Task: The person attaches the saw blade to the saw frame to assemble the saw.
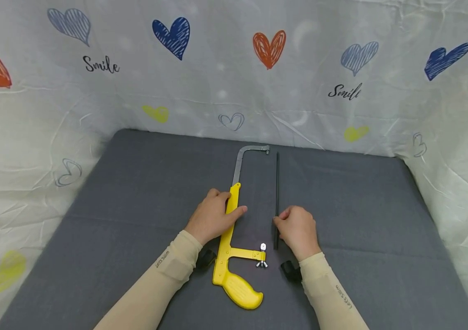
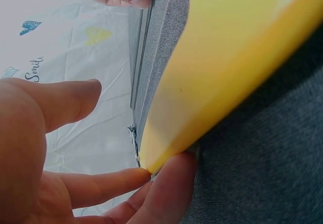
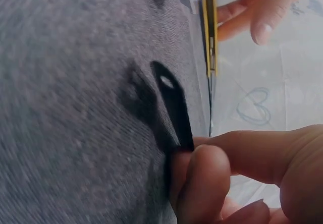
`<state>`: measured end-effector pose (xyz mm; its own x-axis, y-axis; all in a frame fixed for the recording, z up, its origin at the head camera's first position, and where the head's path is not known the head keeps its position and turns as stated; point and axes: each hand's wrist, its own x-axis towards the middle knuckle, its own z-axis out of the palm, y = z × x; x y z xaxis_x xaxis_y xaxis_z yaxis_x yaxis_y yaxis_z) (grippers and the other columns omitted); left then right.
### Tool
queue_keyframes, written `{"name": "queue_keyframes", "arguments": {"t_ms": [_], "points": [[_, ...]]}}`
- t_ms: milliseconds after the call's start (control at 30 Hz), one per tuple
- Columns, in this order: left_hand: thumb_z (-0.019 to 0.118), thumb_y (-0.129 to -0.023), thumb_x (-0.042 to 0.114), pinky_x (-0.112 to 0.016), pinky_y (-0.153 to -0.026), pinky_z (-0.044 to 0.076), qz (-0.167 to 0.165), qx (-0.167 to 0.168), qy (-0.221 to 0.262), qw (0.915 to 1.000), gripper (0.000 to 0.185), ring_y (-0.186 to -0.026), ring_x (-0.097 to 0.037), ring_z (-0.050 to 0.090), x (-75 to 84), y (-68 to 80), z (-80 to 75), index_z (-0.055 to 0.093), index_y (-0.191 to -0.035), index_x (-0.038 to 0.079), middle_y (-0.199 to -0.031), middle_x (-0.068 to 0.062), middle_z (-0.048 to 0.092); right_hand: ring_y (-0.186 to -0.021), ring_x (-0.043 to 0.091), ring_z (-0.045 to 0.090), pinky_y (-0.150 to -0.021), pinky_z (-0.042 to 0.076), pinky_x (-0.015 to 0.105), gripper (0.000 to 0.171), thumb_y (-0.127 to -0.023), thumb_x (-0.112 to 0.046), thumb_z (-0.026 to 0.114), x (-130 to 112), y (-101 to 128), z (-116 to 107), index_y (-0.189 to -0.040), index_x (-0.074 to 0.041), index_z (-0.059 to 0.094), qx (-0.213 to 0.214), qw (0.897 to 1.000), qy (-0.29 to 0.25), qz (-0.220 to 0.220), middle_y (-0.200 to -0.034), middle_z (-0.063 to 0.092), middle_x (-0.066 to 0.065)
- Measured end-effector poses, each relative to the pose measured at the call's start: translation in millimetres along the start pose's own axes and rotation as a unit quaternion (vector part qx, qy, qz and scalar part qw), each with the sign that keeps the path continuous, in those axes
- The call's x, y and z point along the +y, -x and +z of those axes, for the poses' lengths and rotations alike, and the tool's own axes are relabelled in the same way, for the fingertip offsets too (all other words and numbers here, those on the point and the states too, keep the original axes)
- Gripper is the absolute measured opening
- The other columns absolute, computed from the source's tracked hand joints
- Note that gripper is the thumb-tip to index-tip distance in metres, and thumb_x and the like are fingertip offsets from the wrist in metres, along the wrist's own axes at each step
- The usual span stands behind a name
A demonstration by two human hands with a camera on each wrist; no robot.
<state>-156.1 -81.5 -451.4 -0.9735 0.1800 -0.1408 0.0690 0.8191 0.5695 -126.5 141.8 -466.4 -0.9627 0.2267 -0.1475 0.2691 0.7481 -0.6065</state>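
The left hand (image 1: 211, 215) covered part of the yellow saw frame (image 1: 228, 238); the right hand (image 1: 297, 229) hid the middle of the black blade (image 1: 277, 183).

Glossy yellow plastic saw frame (image 1: 229, 238), dull grey metal bar (image 1: 239, 164), matt black blade (image 1: 277, 192), woven grey cloth mat (image 1: 134, 192)
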Motion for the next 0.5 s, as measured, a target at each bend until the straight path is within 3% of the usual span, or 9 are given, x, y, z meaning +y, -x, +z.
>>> {"name": "queue_keyframes", "arguments": {"t_ms": [200, 500], "points": [[0.072, -0.100, 0.055, -0.039, -0.080, 0.063, -0.006, -0.003, 0.004, 1.0000, 0.075, -0.092, -0.027, 0.066, -0.9, 0.4, -0.6, 0.062, -0.148, -0.002, -0.135, -0.022, 0.061, -0.058, 0.014, 0.068, -0.056, 0.051, 0.031, 0.020, -0.098, -0.021, 0.079, -0.4, -3.7, -5.1, -0.110, -0.006, 0.075, -0.046, 0.998, -0.025, 0.025, -0.082, 0.075, 0.007], [0.071, -0.101, 0.055, -0.044, -0.087, 0.064, 0.000, 0.002, 0.000, 1.0000, 0.076, -0.098, -0.031, 0.069, -0.5, 0.5, 1.5, 0.060, -0.150, -0.002, -0.139, -0.024, 0.060, -0.063, 0.018, 0.066, -0.058, 0.049, 0.031, 0.016, -0.103, -0.016, 0.073, 3.5, -5.6, -9.4, -0.112, -0.003, 0.071, -0.096, 0.991, -0.087, 0.022, -0.087, 0.075, 0.009]]}}
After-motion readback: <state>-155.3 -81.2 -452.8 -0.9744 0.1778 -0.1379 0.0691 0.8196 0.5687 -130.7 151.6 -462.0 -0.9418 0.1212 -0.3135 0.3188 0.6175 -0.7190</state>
